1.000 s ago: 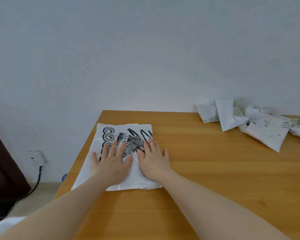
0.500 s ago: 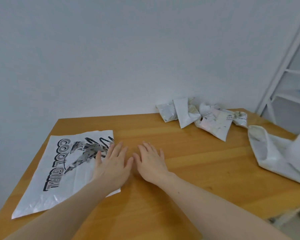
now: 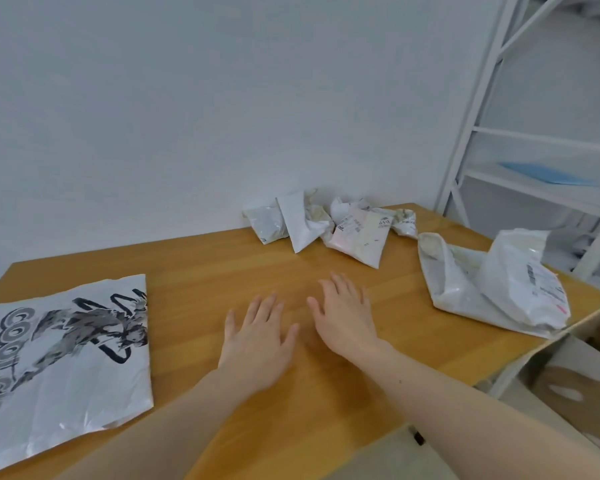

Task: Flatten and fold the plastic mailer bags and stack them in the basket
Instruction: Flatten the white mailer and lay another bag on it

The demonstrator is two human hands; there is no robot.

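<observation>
A flattened white mailer bag (image 3: 63, 368) printed with "COOL GIRL" and a drawn figure lies at the table's left edge. My left hand (image 3: 258, 336) and my right hand (image 3: 345, 313) are side by side over bare wood at the middle of the table, fingers straight, holding nothing. A large crumpled white mailer bag (image 3: 492, 282) with a shipping label lies at the right end. Several smaller crumpled mailer bags (image 3: 329, 223) are bunched against the wall at the back. No basket shows in the head view.
The wooden table (image 3: 201, 271) stands against a pale wall. A white metal shelf frame (image 3: 482, 133) rises at the right, with a blue sheet on one shelf. Cardboard boxes (image 3: 582, 382) sit on the floor below the table's right edge.
Both hands have come off the printed bag and moved right across the table. The view has swung right, so the large crumpled bag, the shelf and the boxes now show.
</observation>
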